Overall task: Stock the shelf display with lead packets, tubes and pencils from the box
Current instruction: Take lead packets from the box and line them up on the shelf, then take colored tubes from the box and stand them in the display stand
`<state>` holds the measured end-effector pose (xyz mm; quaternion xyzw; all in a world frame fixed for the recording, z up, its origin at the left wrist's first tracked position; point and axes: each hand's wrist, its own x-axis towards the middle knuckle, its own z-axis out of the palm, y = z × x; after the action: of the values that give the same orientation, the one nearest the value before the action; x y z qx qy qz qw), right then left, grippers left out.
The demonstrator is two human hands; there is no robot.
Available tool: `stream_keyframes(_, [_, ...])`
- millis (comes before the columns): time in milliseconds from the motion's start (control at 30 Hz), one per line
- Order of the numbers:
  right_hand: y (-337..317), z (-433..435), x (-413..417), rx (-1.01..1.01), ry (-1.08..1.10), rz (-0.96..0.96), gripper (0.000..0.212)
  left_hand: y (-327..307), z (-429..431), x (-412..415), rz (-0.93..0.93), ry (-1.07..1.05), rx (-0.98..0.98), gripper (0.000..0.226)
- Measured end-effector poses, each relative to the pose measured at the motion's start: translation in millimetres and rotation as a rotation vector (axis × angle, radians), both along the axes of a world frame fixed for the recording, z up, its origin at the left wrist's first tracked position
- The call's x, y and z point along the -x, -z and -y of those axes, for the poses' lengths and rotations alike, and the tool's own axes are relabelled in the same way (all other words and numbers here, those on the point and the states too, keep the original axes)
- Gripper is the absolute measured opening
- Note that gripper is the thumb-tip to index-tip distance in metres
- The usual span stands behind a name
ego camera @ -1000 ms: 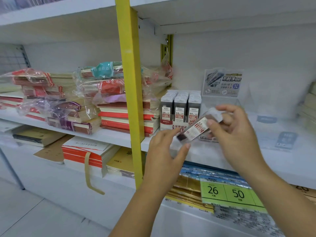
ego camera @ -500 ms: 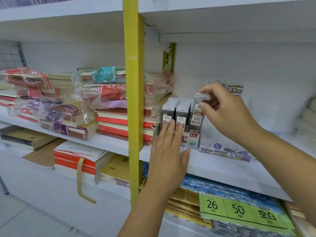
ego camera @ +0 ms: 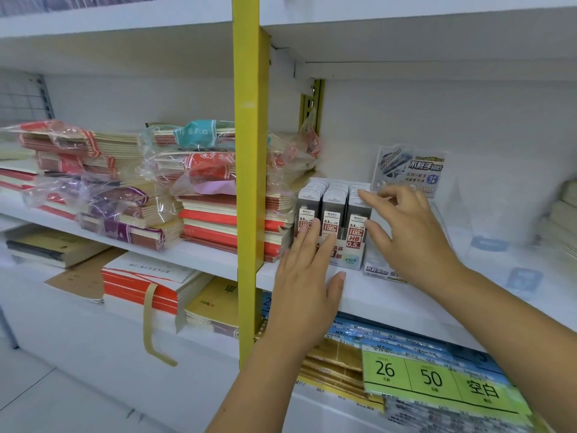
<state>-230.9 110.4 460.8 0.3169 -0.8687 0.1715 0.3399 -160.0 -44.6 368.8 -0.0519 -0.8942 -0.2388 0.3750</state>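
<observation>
A display box (ego camera: 345,260) on the white shelf (ego camera: 406,295) holds three rows of grey lead tubes (ego camera: 334,198) with red and white labels. My left hand (ego camera: 307,276) lies flat with straight fingers against the box's front. My right hand (ego camera: 406,232) reaches over the right row, forefinger touching the tube tops and thumb beside the front tube; it holds nothing. To the box's right stands a clear holder with a blue printed card (ego camera: 409,170) behind my right hand.
A yellow upright post (ego camera: 249,182) stands just left of the box. Wrapped stacks of notebooks (ego camera: 199,189) fill the shelf to its left. Below lie paper packs with a green 26/50 label (ego camera: 437,379). More stacked goods (ego camera: 562,220) sit at the far right.
My right hand put the lead tube it held into the right row and let go; it now touches the row's tops. My left hand stays against the box front.
</observation>
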Motion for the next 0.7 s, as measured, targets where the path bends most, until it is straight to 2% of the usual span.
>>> stream_keyframes(100, [7.3, -11.8, -16.6, 0.045, -0.031, 0.048, 0.054, 0.5, -4.7, -14.9, -0.015, -0.005, 0.0, 0.057])
stream_keyframes(233, [38.2, -34.9, -58.2, 0.29, -0.208, 0.067, 0.038, 15.2, -15.1, -53.6, -0.131, -0.002, -0.025, 0.04])
stream_keyframes(300, [66.8, -47.6, -84.4, 0.378, -0.278, 0.105, 0.031, 32.5, -24.6, -78.3, -0.11, 0.027, -0.064, 0.035])
stream_keyframes(400, [122.9, -67.3, -119.1, 0.457, -0.296, 0.276, 0.026, 75.8, -35.5, -107.6, 0.084, 0.104, -0.095, 0.034])
stream_keyframes(500, [186.2, -83.0, -140.6, 0.505, -0.219, 0.544, 0.027, 138.3, -35.9, -126.6, 0.366, 0.118, -0.125, 0.037])
stream_keyframes(633, [281.1, -97.9, -155.8, 0.454, -0.052, 1.009, 0.023, 234.4, -35.9, -151.6, 0.767, 0.037, -0.291, 0.043])
stream_keyframes(700, [329.7, -104.3, -164.1, 0.367, 0.029, 1.204, 0.019, 278.2, -39.7, -162.4, 0.966, 0.016, -0.342, 0.05])
